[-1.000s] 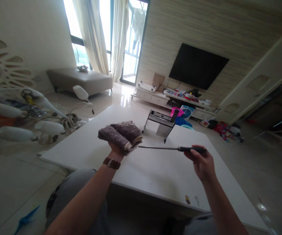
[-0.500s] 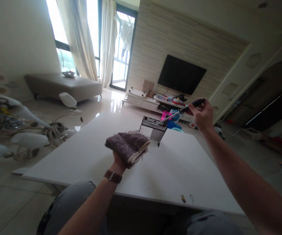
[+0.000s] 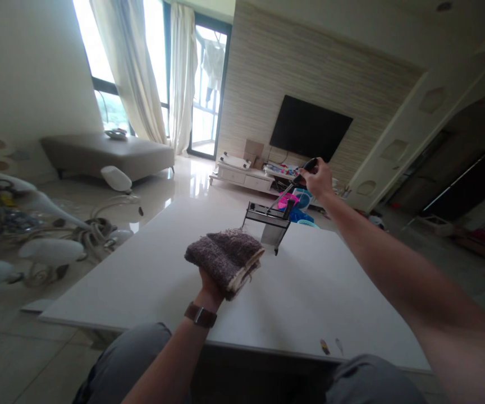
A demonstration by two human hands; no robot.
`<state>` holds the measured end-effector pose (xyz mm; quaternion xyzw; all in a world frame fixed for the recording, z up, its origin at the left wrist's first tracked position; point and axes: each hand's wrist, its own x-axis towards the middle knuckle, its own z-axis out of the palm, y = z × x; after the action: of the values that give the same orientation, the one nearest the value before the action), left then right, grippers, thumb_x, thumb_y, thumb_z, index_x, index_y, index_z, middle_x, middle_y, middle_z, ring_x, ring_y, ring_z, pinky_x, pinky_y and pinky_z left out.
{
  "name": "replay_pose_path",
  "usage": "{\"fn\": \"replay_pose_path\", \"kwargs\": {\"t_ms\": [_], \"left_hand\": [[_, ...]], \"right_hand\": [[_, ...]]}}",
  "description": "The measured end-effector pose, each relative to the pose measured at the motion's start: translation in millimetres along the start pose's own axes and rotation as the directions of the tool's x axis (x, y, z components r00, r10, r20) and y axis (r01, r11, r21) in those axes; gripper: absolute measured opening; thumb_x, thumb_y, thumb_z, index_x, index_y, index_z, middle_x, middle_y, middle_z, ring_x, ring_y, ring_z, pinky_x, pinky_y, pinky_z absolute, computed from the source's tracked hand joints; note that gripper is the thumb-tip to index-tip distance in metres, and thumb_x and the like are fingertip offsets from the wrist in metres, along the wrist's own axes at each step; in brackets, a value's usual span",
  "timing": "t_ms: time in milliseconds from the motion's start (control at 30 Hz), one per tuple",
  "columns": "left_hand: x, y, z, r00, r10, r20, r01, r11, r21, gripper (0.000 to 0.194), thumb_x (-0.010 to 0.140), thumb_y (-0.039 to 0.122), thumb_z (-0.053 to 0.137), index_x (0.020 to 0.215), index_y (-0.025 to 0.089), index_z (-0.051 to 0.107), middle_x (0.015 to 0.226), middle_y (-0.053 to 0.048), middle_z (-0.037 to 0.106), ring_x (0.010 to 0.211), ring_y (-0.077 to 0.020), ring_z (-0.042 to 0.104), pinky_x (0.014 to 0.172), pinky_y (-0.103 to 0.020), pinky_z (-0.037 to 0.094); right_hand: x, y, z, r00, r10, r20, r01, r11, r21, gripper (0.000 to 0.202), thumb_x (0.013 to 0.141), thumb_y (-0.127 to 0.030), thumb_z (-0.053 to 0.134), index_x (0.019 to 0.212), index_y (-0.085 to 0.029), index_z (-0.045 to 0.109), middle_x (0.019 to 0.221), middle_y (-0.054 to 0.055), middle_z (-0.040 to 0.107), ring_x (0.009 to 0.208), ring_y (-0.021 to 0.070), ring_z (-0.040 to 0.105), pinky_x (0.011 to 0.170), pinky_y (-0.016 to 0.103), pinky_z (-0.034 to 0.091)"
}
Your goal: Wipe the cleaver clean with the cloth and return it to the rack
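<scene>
My left hand (image 3: pixel 212 290) holds up a folded, thick purple-brown towel (image 3: pixel 225 255) from below, above the near part of the white table (image 3: pixel 162 280). My right hand (image 3: pixel 319 178), reaching forward, is closed round the black handle of a tool with a long, thin metal shaft (image 3: pixel 279 196). Its exact kind I cannot make out. The shaft slants down to the left, its lower end at the top of a small rack (image 3: pixel 270 227) with a dark frame and pale panels. A black upright piece (image 3: pixel 289 207) shows at the rack's right end.
Two small flat objects (image 3: pixel 324 347) lie near the table's front edge. White lamp arms and shades (image 3: pixel 51 252) crowd the floor at left. Beyond the table are pink and blue plastic items (image 3: pixel 299 216), a low TV cabinet (image 3: pixel 242 178) and a grey bench (image 3: pixel 111 151).
My right hand has moved left and slightly up with the black-handled tool, bringing its shaft over the rack more steeply. The towel, still in my left hand, appears slightly lower and further right.
</scene>
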<state>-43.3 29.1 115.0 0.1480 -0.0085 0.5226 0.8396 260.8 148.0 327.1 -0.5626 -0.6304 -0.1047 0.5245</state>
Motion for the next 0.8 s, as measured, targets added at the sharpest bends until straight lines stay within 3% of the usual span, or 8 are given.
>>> {"fn": "replay_pose_path", "kwargs": {"t_ms": [133, 333, 567, 667, 800], "left_hand": [[1, -2, -8.4, 0.999, -0.033, 0.015, 0.035, 0.990, -0.135, 0.068, 0.095, 0.068, 0.035, 0.146, 0.027, 0.052, 0.152, -0.013, 0.052, 0.145, -0.0438, 0.038, 0.114, -0.073, 0.025], [0, -2, -13.9, 0.997, -0.063, 0.055, 0.071, 0.984, -0.163, 0.071, 0.095, 0.069, 0.035, 0.149, 0.026, 0.051, 0.156, -0.014, 0.047, 0.147, -0.0426, 0.036, 0.116, -0.072, 0.022], [-3, -3, -9.6, 0.999, -0.035, 0.002, 0.035, 0.984, -0.174, 0.062, 0.095, 0.067, 0.037, 0.140, 0.030, 0.059, 0.148, -0.012, 0.056, 0.143, -0.0419, 0.042, 0.115, -0.072, 0.024], [-2, -3, -6.8, 1.000, 0.008, -0.015, -0.010, 0.992, -0.126, 0.061, 0.094, 0.067, 0.037, 0.137, 0.031, 0.061, 0.149, -0.011, 0.056, 0.144, -0.0421, 0.041, 0.115, -0.073, 0.023], [-2, -2, -3.9, 0.999, 0.035, 0.005, -0.035, 0.999, -0.031, 0.057, 0.092, 0.067, 0.040, 0.131, 0.033, 0.065, 0.146, -0.007, 0.059, 0.145, -0.0413, 0.039, 0.117, -0.068, 0.026]], "right_hand": [[8, 2, 6, 0.999, 0.022, -0.025, -0.022, 1.000, 0.007, 0.043, 0.082, -0.047, 0.077, 0.111, -0.020, 0.061, 0.104, 0.010, 0.067, 0.106, 0.0313, 0.067, 0.090, 0.051, 0.061], [14, 8, 13, 1.000, 0.006, -0.028, -0.007, 1.000, -0.010, 0.040, 0.081, -0.041, 0.078, 0.112, -0.019, 0.062, 0.101, 0.009, 0.067, 0.102, 0.0297, 0.068, 0.089, 0.052, 0.061], [15, 6, 37, 0.991, 0.114, -0.069, -0.125, 0.973, -0.193, 0.040, 0.081, -0.037, 0.076, 0.113, -0.018, 0.060, 0.096, 0.007, 0.069, 0.095, 0.0256, 0.068, 0.089, 0.044, 0.057], [10, 2, 51, 0.981, 0.195, -0.002, -0.185, 0.926, -0.329, 0.033, 0.082, -0.038, 0.075, 0.105, -0.018, 0.063, 0.094, 0.009, 0.071, 0.091, 0.0257, 0.068, 0.088, 0.042, 0.054], [-7, 3, 71, 0.943, 0.301, 0.139, -0.196, 0.844, -0.499, 0.034, 0.079, -0.039, 0.077, 0.105, -0.021, 0.064, 0.105, 0.010, 0.073, 0.100, 0.0278, 0.068, 0.090, 0.039, 0.052]]}}
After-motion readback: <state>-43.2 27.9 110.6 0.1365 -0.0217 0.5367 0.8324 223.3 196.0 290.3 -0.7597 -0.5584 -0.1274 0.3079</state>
